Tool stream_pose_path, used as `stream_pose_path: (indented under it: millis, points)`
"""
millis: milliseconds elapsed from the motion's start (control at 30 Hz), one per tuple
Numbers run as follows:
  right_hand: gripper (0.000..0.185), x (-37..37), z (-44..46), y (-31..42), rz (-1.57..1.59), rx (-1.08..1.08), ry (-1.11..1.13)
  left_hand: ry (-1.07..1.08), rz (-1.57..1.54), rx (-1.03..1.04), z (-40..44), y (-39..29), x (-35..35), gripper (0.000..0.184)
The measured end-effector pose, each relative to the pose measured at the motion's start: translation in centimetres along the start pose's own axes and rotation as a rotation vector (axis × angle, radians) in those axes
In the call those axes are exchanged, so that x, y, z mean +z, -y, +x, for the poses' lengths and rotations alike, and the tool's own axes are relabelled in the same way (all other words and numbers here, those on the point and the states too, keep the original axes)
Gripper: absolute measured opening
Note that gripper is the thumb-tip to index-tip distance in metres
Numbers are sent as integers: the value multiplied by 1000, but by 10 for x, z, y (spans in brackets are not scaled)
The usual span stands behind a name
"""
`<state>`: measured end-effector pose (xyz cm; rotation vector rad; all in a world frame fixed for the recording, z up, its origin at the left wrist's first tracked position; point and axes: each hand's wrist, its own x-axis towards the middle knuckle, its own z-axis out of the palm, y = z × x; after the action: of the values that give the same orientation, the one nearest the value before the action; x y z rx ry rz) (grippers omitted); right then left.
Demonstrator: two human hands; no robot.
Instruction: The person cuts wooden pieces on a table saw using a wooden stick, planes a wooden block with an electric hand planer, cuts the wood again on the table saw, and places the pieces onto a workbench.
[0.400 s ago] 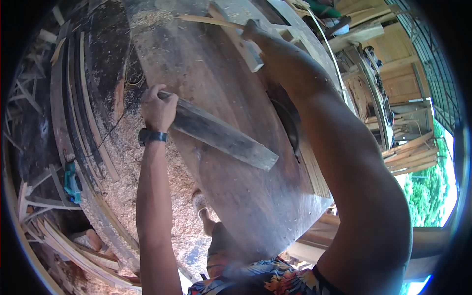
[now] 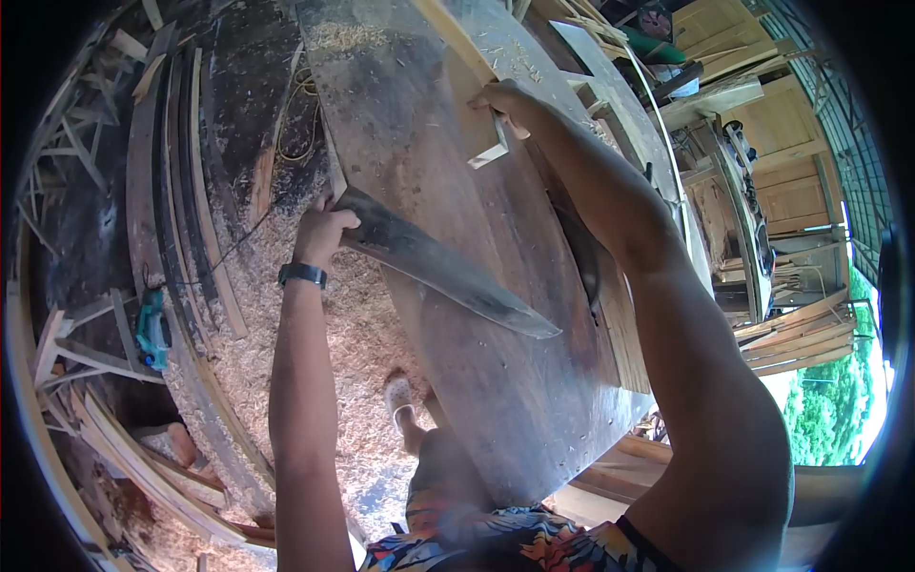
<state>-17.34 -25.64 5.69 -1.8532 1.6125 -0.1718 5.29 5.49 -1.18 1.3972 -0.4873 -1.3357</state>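
My left hand (image 2: pixel 327 231), with a dark band on the wrist, is closed round the near-left end of a dark, weathered board (image 2: pixel 434 267). That board slants across the wooden workbench (image 2: pixel 457 381), its far tip toward the right. Farther up, my right hand (image 2: pixel 505 107) has its fingers wrapped on a light wooden piece (image 2: pixel 472 119) with a pale squared end. A thin light strip (image 2: pixel 453 36) runs up from beside that hand. Under my right forearm, a dark curved object (image 2: pixel 579 250) lies partly hidden.
Shavings (image 2: pixel 362 348) cover the floor left of the bench. Long planks (image 2: pixel 176 210) lie farther left, near a teal power tool (image 2: pixel 152 329). A yellowish cord (image 2: pixel 297 124) is coiled on the floor. Stacked timber (image 2: pixel 801 334) and wooden panels (image 2: pixel 791 200) stand at the right.
The dark board has tilted in my left hand, showing a narrower face. My right hand has moved nearer with the light wooden piece, and the thin strip has swung to a steeper angle.
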Motion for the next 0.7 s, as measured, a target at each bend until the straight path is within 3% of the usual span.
stream_pose_path:
  millis: [33,100,133,200,300,333,400,433,500,567,633,700]
  points:
    - [45,5,-20,-3,328,9,8,109,-61,-34,4,13,-16,53]
    - [39,-23,-103,22,471,109,131,327,-177,-94,21,47,-53,53]
    - [36,-41,-150,32,545,166,192,349,-240,-112,5,46,-57,55]
    - [38,-72,-224,30,482,73,236,422,-166,-126,-44,40,-70,55]
    - [40,-102,-334,-4,659,2,296,389,-55,-423,-102,102,-108,62]
    - [40,-109,-370,-22,764,-15,307,393,-164,-356,-132,125,-108,61]
    - [34,-115,-437,-88,724,-113,184,294,-437,-420,-200,152,-113,55]
    - [31,-115,-470,-121,697,-165,125,262,-456,-357,-229,172,-127,55]
    - [35,-120,-548,-176,1153,48,290,218,-446,-393,-285,213,-165,55]
    - [35,-107,-635,-221,1316,87,136,105,-604,-479,-360,219,-179,55]
    - [28,-85,-726,-272,1248,145,-25,122,-518,-541,-426,235,-208,57]
    - [23,-35,-818,-343,1431,111,-146,233,-333,-654,-468,234,-249,55]
